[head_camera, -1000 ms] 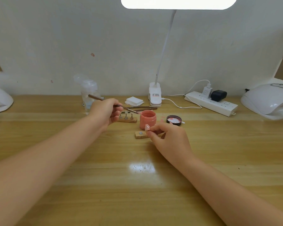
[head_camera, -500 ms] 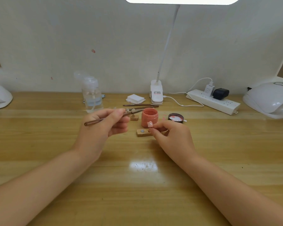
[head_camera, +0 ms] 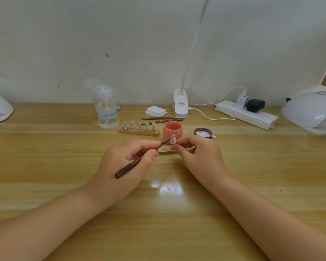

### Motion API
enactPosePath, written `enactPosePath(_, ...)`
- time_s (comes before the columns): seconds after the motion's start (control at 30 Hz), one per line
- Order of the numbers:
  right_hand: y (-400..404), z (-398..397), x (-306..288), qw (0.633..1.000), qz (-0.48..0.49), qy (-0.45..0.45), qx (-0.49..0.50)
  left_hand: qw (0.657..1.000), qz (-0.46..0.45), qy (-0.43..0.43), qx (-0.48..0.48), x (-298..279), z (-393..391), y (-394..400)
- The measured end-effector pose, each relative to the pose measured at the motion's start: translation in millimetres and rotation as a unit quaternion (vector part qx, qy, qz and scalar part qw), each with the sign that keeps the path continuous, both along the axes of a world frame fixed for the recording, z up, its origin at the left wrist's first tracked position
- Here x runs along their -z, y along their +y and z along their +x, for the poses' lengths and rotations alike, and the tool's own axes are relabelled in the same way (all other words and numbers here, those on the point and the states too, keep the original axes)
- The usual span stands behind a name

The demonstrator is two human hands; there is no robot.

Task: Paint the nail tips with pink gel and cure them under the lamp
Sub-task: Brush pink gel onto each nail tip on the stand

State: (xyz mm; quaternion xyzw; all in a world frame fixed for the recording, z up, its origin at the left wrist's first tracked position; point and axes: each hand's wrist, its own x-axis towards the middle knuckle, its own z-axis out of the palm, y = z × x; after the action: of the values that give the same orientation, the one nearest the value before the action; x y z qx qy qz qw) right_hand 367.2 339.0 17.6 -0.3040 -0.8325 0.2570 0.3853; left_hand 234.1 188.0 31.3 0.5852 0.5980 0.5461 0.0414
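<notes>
Pink gel fills a small open coral-pink jar (head_camera: 172,130) standing on the pale wooden counter (head_camera: 45,166), and every place below is given from that jar. Just in front of it, the right hand (head_camera: 199,155) pinches a small pale-pink nail tip (head_camera: 173,141) on its stand, above a short wooden block (head_camera: 166,150) lying on the counter. The left hand (head_camera: 124,166) pinches a thin brush with a dark brown wooden handle (head_camera: 139,160), whose bristle end touches the nail tip. The handle slants back towards the person.

To the left of the jar, a long wooden strip (head_camera: 139,132) carries five more nail tips on little metal stands; whether they are painted is too small to tell. Just to the right lies the jar's round dark lid (head_camera: 203,132), inside up. Behind the jar lie two spare brushes, white pads and a clip-on desk lamp. A clear pump bottle (head_camera: 106,110) stands to the far left. A white domed curing lamp (head_camera: 310,112) sits far to the right.

Judging from this, painting is under way on one tip; no tips sit under the curing lamp, so curing appears to be left to do.
</notes>
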Motion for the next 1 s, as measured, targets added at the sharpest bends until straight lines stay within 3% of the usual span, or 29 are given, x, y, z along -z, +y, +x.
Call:
enactPosePath(0.23, 0.5, -0.3, 0.2, 1.000, 0.004, 0.001, 0.005, 1.000, -0.002, 0.027, -0.002, -0.5, -0.7, -4.1)
enactPosePath(0.4, 0.2, 0.7, -0.2, 1.000, -0.001, 0.001, -0.009, 1.000, 0.007, -0.010, -0.005, -0.3, 0.5, -0.6)
enactPosePath(0.57, -0.3, 1.7, -0.8, 1.000, 0.001, 0.004, -0.007, 0.999, -0.004, 0.042, -0.005, -1.6, 1.6, -2.0)
enactPosePath(1.0, -0.2, 1.1, 0.6, 0.999, 0.035, -0.009, 0.033, 0.999, -0.016, 0.043, -0.010, -2.7, 3.2, -4.5)
